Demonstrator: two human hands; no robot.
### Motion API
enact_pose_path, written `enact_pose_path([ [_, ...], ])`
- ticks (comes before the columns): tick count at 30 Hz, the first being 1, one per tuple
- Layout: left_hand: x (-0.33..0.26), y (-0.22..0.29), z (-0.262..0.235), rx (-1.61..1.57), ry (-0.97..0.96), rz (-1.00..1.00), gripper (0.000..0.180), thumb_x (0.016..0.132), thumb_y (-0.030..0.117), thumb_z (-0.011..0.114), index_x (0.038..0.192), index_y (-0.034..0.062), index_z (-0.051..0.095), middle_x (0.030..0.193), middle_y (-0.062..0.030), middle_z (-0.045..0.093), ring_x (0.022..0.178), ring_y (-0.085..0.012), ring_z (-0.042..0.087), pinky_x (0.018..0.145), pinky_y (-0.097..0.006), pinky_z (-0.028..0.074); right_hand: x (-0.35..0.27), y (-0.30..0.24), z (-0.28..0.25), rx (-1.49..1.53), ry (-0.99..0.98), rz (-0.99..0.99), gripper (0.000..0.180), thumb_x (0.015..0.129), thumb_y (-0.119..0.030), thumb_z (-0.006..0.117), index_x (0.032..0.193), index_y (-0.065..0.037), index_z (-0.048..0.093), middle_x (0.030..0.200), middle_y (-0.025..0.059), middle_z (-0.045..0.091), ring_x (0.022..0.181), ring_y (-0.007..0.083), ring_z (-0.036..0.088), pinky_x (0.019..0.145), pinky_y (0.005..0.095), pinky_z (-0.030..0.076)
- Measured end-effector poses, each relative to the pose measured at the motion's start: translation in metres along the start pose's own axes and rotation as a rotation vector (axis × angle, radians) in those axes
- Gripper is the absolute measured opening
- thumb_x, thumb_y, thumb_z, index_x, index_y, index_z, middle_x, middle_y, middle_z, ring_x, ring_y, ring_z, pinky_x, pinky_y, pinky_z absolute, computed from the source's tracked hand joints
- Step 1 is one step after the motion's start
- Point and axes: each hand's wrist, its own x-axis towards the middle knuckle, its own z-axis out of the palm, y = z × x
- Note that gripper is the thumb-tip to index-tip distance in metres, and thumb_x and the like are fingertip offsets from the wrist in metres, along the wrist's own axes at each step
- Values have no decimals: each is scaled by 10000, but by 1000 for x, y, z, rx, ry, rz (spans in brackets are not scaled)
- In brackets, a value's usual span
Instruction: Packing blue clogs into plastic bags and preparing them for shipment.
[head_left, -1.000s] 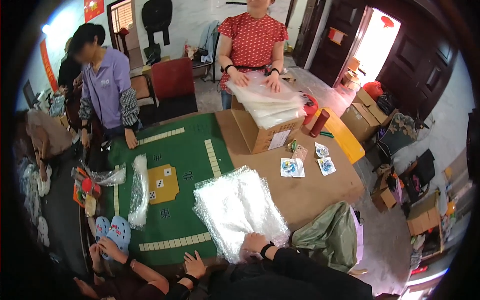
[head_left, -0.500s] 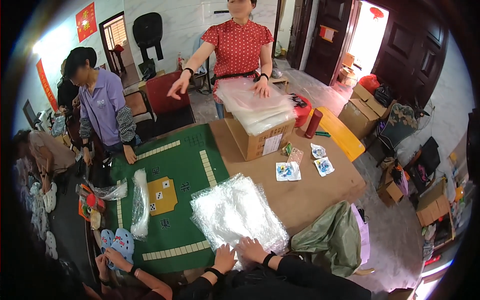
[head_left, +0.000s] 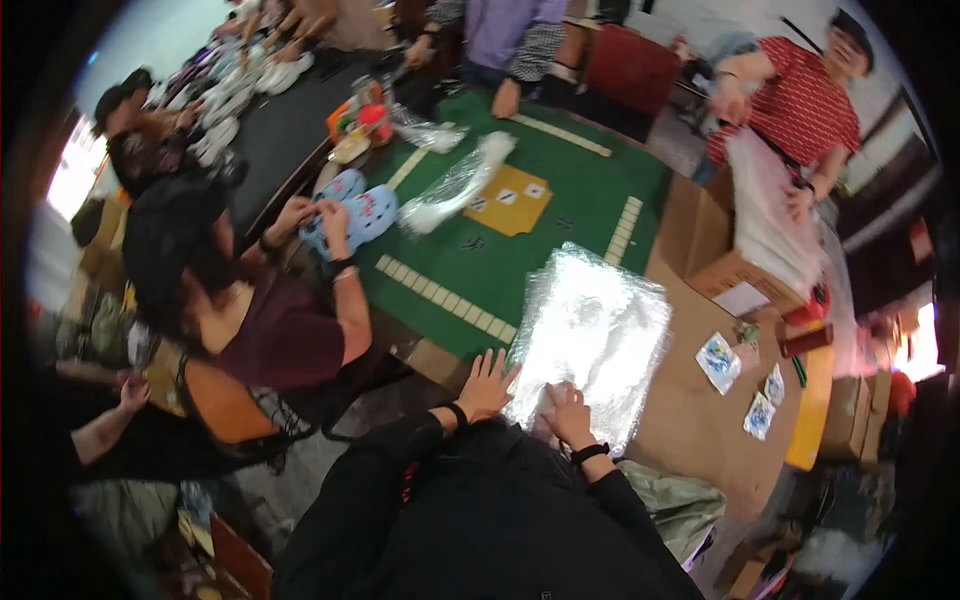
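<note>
A stack of clear, shiny plastic bags [head_left: 598, 325] lies in front of me, partly over the green mat and partly on the brown tabletop. My left hand [head_left: 487, 387] rests at the stack's near left edge, fingers spread and holding nothing. Over the near part of the bags lies my right hand [head_left: 569, 414], its fingers slightly bent and apart, pressing on the plastic. Glare whitens much of the stack.
A co-worker at the left handles blue clogs [head_left: 350, 215]. A plastic-wrapped bundle [head_left: 460, 190] lies on the green mat [head_left: 450, 270]. At the right stand an open carton [head_left: 745, 275] with plastic bags on it and small white packets [head_left: 718, 362]. Green-grey cloth [head_left: 675, 505] hangs by the near edge.
The view has swung left, bringing the seated co-worker into sight. My left hand's fingers have spread at the stack's edge; my right hand still lies on the bags.
</note>
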Motion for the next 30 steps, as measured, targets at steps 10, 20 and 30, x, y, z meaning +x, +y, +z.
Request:
enact_pose_path([
  [10, -28, -11, 20, -60, -363, -426, 737, 832, 348, 573, 1416, 89, 205, 1418, -329, 142, 1265, -528, 223, 998, -527, 291, -4, 2, -14, 61, 83, 131, 481, 719, -256, 671, 1136, -97, 491, 1023, 131, 500, 964, 318, 484, 759, 445, 414],
  [20, -23, -11, 15, -21, -400, -451, 802, 806, 340, 626, 1431, 120, 174, 1440, -305, 108, 1289, -495, 214, 981, -507, 331, 3, 2, -15, 42, 88, 121, 682, 710, -322, 702, 1311, -210, 400, 1259, 203, 406, 1140, 373, 413, 851, 514, 400],
  [30, -28, -9, 21, 41, -350, -414, 815, 796, 363, 629, 1430, 122, 179, 1436, -303, 126, 1281, -482, 231, 1000, -520, 295, 12, 5, -12, 47, -63, 179, 815, 705, -381, 715, 1389, -227, 300, 1410, 257, 241, 1270, 442, 281, 896, 575, 380],
])
